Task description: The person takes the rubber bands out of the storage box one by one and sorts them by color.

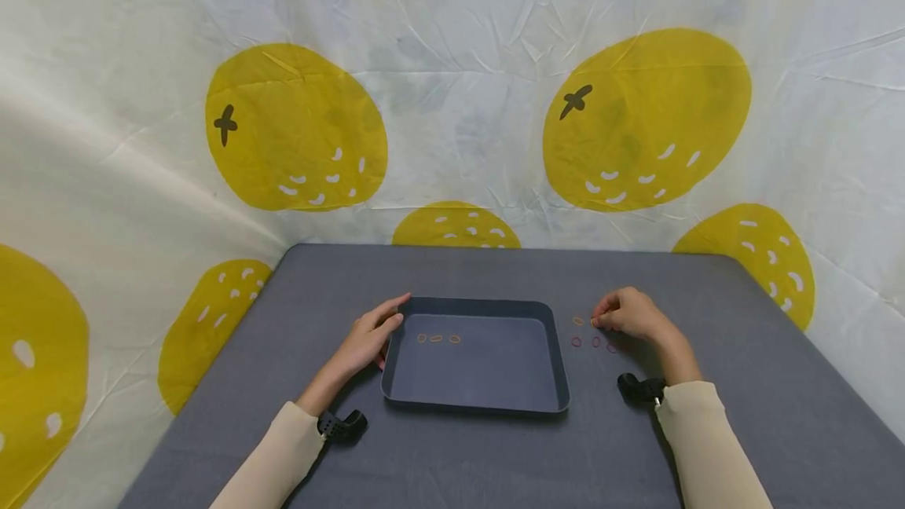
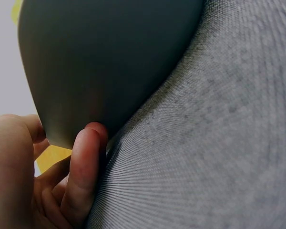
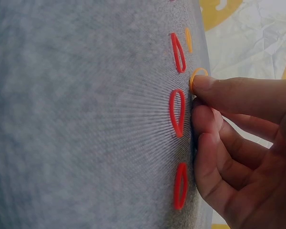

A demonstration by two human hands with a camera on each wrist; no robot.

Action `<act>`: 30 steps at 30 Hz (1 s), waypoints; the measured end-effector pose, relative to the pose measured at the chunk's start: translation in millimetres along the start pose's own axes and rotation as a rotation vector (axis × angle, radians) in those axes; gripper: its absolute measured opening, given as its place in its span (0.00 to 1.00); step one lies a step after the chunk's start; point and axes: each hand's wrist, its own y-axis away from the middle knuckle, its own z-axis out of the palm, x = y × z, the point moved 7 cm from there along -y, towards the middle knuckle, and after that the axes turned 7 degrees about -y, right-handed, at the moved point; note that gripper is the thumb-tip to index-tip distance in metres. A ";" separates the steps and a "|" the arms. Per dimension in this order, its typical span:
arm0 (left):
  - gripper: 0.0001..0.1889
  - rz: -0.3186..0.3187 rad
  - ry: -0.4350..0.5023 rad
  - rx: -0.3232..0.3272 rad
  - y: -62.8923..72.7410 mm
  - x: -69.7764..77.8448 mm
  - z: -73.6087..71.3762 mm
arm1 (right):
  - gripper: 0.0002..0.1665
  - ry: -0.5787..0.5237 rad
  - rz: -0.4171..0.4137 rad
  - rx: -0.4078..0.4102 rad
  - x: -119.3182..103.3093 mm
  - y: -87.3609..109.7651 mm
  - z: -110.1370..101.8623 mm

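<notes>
A dark grey rectangular tray (image 1: 555,360) lies on the table, and my left hand (image 1: 364,340) holds its left side. In the left wrist view, fingers touch the outer wall of the tray (image 2: 109,62) and the thumb is at its rim. Several orange-yellow rubber bands (image 1: 436,338) lie in a row inside the tray. To the right of the tray, my right hand (image 1: 632,313) pinches a yellow rubber band (image 3: 191,85) between thumb and fingers, close to the tabletop. Another yellow rubber band (image 3: 188,42) and red rubber bands (image 3: 172,112) lie beside that hand.
The table (image 1: 459,462) has a grey cloth surface. Behind it and on the left hangs a white cloth (image 1: 459,148) printed with large yellow fruit. Black wrist devices (image 1: 344,426) sit on both forearms near the tabletop.
</notes>
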 end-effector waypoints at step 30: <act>0.25 -0.003 0.002 0.006 -1.2 0.7 0.5 | 0.08 -0.033 0.011 -0.013 -0.6 0.1 -2.6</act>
